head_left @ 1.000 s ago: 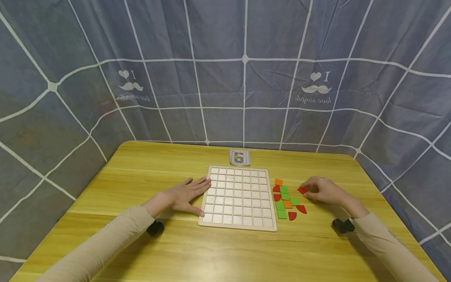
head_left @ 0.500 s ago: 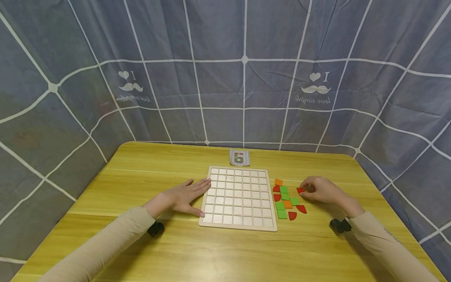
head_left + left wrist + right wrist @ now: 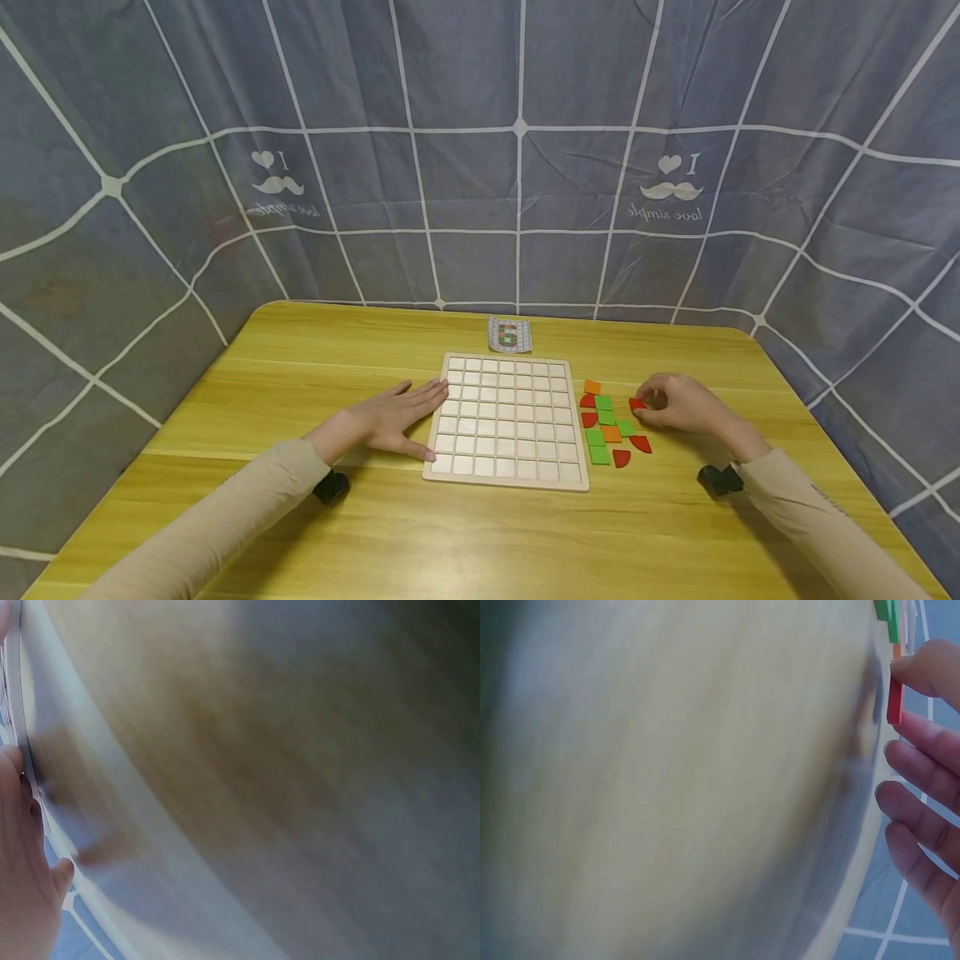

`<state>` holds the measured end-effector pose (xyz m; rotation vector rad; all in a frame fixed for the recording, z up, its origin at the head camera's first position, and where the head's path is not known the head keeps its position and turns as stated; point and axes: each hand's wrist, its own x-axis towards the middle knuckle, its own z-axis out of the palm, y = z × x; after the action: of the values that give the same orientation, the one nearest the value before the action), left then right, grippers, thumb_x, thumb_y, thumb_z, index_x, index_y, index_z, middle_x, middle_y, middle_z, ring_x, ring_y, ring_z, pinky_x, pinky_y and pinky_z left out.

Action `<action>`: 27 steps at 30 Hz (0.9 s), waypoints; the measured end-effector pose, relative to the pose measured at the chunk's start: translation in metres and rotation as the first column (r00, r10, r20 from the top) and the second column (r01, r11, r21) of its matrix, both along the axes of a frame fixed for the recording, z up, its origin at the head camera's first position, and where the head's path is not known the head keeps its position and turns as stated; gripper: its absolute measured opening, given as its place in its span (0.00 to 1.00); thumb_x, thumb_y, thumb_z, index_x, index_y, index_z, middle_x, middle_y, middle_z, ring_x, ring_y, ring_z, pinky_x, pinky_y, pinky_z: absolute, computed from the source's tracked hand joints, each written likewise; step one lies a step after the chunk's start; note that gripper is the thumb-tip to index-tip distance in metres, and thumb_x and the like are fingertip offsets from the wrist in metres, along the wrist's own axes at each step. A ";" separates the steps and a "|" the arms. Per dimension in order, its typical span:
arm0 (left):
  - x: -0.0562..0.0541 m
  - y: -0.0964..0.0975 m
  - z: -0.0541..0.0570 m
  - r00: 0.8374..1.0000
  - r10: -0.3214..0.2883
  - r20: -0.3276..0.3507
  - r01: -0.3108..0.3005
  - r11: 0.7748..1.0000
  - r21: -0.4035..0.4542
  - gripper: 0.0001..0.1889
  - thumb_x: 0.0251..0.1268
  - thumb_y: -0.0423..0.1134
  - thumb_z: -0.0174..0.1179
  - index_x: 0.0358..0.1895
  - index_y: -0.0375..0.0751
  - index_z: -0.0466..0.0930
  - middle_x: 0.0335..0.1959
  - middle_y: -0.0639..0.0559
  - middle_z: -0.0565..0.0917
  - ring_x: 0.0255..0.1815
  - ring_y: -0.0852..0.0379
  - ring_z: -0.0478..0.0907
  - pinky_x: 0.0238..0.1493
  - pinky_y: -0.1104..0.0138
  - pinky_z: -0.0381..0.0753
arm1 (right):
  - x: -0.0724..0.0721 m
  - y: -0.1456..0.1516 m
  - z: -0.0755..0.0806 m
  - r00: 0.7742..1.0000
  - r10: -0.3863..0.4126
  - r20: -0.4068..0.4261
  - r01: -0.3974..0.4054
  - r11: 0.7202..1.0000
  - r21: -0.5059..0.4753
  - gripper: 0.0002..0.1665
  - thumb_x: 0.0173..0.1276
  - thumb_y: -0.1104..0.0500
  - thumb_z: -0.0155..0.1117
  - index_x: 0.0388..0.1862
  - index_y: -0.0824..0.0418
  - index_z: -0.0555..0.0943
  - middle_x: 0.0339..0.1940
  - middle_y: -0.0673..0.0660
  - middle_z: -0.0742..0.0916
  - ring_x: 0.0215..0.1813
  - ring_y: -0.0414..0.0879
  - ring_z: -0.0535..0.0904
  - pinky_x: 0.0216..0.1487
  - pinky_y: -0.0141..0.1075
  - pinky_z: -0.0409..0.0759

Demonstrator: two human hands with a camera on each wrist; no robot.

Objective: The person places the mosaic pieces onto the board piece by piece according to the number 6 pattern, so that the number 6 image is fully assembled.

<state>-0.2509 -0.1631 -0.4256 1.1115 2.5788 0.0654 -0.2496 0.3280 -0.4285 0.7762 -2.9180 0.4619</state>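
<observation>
A pale wooden grid board [image 3: 506, 421] lies in the middle of the table, its square cells bare. My left hand [image 3: 397, 417] is spread flat at the board's left side, fingertips and thumb on its edge. To the right of the loose pieces, my right hand [image 3: 678, 404] pinches a red piece [image 3: 637, 404] between thumb and index finger. The right wrist view shows this red piece [image 3: 895, 697] edge-on at the thumb tip, the other fingers loosely bent. In the left wrist view, part of my left hand [image 3: 26, 855] shows at the left edge.
Between board and right hand lie green squares [image 3: 599, 455], orange squares [image 3: 612, 434] and red quarter-circle pieces [image 3: 622, 458]. A small printed pattern card [image 3: 509, 335] sits behind the board. A grey-blue curtain [image 3: 480, 167] with white lines hangs beyond the wooden table [image 3: 450, 542].
My right hand has shifted slightly left with the red piece, which now looks turned to a different angle in the fingers. The left hand has stayed in place on the board.
</observation>
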 end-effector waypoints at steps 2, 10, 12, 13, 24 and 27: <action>0.000 0.000 0.000 1.000 0.002 0.003 -0.002 1.000 0.002 0.55 0.58 0.73 0.51 0.78 0.44 0.37 0.80 0.47 0.38 0.80 0.51 0.37 0.78 0.47 0.40 | -0.001 -0.002 0.001 1.000 -0.008 -0.003 0.008 1.000 -0.013 0.10 0.55 0.54 0.74 0.33 0.55 0.85 0.26 0.44 0.82 0.26 0.33 0.70 0.28 0.29 0.72; 0.000 0.000 0.001 1.000 0.007 0.010 -0.008 1.000 0.006 0.56 0.57 0.73 0.51 0.78 0.44 0.37 0.80 0.48 0.38 0.80 0.51 0.38 0.78 0.47 0.40 | -0.005 -0.018 0.008 0.999 -0.028 -0.019 0.027 0.999 -0.043 0.11 0.55 0.52 0.74 0.34 0.55 0.86 0.25 0.44 0.83 0.25 0.33 0.70 0.27 0.29 0.71; 0.000 0.000 0.001 1.000 0.006 0.009 -0.006 1.000 0.005 0.56 0.57 0.74 0.51 0.78 0.44 0.37 0.80 0.48 0.38 0.80 0.51 0.38 0.78 0.47 0.40 | -0.006 -0.023 0.009 0.999 -0.028 -0.019 0.028 0.999 -0.042 0.11 0.55 0.51 0.74 0.34 0.55 0.86 0.26 0.43 0.83 0.25 0.33 0.71 0.27 0.29 0.71; 0.000 0.000 0.002 1.000 0.005 0.010 -0.005 1.000 0.004 0.56 0.57 0.74 0.51 0.78 0.44 0.37 0.80 0.48 0.38 0.80 0.51 0.38 0.78 0.47 0.40 | -0.007 -0.026 0.010 0.999 -0.030 -0.019 0.029 0.999 -0.044 0.11 0.55 0.51 0.74 0.34 0.54 0.86 0.26 0.43 0.83 0.25 0.33 0.71 0.28 0.29 0.71; 0.000 0.000 0.002 1.000 0.004 0.015 -0.004 1.000 0.006 0.56 0.57 0.73 0.51 0.78 0.43 0.37 0.80 0.47 0.38 0.80 0.51 0.38 0.78 0.47 0.40 | -0.016 -0.056 0.017 1.000 -0.005 -0.026 0.004 0.998 -0.069 0.12 0.55 0.50 0.74 0.34 0.54 0.86 0.27 0.45 0.85 0.27 0.35 0.72 0.28 0.29 0.72; 0.000 0.000 0.002 1.000 0.001 0.015 -0.002 1.000 0.007 0.55 0.58 0.73 0.51 0.78 0.43 0.38 0.80 0.47 0.38 0.80 0.51 0.38 0.78 0.47 0.41 | -0.018 -0.065 0.017 1.000 -0.008 -0.030 0.007 0.998 -0.063 0.12 0.55 0.49 0.73 0.34 0.54 0.86 0.28 0.45 0.85 0.27 0.34 0.73 0.28 0.29 0.73</action>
<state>-0.2505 -0.1628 -0.4235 1.1070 2.5676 0.0826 -0.2675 0.2635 -0.4113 0.7570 -2.8627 0.5334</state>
